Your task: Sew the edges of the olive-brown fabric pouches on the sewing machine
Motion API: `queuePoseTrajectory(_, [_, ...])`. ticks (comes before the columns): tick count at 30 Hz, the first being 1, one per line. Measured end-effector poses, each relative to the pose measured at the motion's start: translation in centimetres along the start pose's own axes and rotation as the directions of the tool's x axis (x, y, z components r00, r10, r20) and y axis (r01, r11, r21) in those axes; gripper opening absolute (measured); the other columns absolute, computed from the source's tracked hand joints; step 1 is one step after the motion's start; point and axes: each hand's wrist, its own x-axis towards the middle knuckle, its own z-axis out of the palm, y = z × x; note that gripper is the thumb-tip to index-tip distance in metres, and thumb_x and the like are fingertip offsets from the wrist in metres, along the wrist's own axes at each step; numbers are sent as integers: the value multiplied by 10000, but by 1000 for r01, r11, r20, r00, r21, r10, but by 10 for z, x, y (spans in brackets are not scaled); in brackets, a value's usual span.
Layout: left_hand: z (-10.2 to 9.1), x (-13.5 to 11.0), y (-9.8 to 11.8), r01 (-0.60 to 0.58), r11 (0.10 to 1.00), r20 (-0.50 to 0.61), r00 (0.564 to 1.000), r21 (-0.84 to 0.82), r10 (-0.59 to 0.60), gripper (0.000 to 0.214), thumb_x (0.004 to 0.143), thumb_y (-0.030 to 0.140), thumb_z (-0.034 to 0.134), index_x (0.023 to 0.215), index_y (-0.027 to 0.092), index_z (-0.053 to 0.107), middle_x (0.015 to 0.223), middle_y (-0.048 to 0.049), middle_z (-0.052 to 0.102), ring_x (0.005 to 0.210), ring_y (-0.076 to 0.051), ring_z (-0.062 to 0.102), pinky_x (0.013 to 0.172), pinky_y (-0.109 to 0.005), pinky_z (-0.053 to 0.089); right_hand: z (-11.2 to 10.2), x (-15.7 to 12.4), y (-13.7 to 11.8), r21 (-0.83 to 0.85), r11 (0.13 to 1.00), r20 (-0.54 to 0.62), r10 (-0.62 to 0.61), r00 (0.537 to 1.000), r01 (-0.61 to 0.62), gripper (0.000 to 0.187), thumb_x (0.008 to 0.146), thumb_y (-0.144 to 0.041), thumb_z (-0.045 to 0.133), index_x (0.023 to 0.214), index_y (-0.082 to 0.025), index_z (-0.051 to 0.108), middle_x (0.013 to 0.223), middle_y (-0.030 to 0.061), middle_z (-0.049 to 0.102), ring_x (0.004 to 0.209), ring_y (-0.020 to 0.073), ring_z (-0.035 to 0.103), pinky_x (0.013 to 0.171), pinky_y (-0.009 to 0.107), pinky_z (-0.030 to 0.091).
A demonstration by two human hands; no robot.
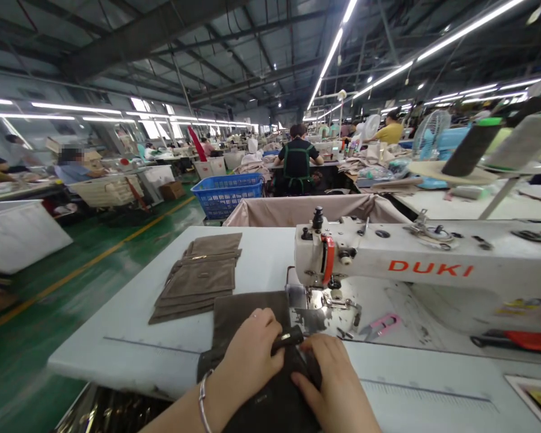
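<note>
A dark brown fabric piece (pixel 264 402) lies at the front edge of the sewing table, below the machine's needle area. My left hand (pixel 255 346), a bracelet at its wrist, is closed on a folded edge of it where metal zipper teeth (pixel 287 339) show. My right hand (pixel 329 376) pinches the same piece on the right, its thumb pressed on the cloth. Under and beyond my left hand a flat brown panel (pixel 247 305) reaches toward the presser foot. The white sewing machine (pixel 365 252) stands just beyond my hands. Both palms are hidden.
A stack of brown fabric pieces (pixel 196 279) lies on the table at the left. Pink-handled thread snips (pixel 383 326) rest on the machine bed, with a red-handled tool (pixel 523 340) farther right. A cloth-lined bin (pixel 297 210) and blue basket (pixel 228 195) stand behind. A co-worker (pixel 297 156) sits ahead.
</note>
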Motion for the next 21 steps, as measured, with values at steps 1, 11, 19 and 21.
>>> queuePoseTrajectory(1, [-2, -1, 4, -1, 999, 12, 1000, -36, 1, 65, 763, 119, 637, 780, 181, 646, 909, -48, 628, 906, -234, 584, 823, -347, 449, -4, -1, -1, 10, 1000, -32, 16, 999, -16, 306, 792, -95, 683, 1052, -214, 577, 1104, 91, 608, 1060, 283, 576, 925, 452, 514])
queuePoseTrajectory(11, [-43, -31, 30, 201, 486, 181, 979, -850, -89, 239, 820, 314, 720, 1001, 159, 728, 946, -62, 745, 899, -221, 672, 803, -281, 503, -71, 15, -49, 241, 970, -7, -13, 1000, 14, 65, 886, -255, 645, 826, -256, 670, 1020, 34, 706, 1001, 235, 640, 888, 362, 511])
queuePoseTrajectory(19, [-42, -48, 52, 183, 236, 129, 965, -954, -228, 292, 728, 372, 820, 927, 166, 766, 874, -72, 747, 842, -237, 680, 793, -310, 524, -82, 17, -69, 379, 924, -17, 63, 998, -52, 87, 836, -240, 645, 750, -245, 636, 859, 0, 705, 803, 181, 664, 738, 283, 522])
queuePoseTrajectory(21, [-42, -49, 54, 186, 224, 131, 962, -957, -241, 290, 718, 384, 826, 906, 172, 767, 870, -75, 744, 846, -242, 677, 803, -322, 527, -83, 17, -70, 379, 925, -26, 48, 998, -35, 80, 828, -222, 630, 751, -242, 628, 858, 9, 705, 800, 184, 665, 733, 286, 525])
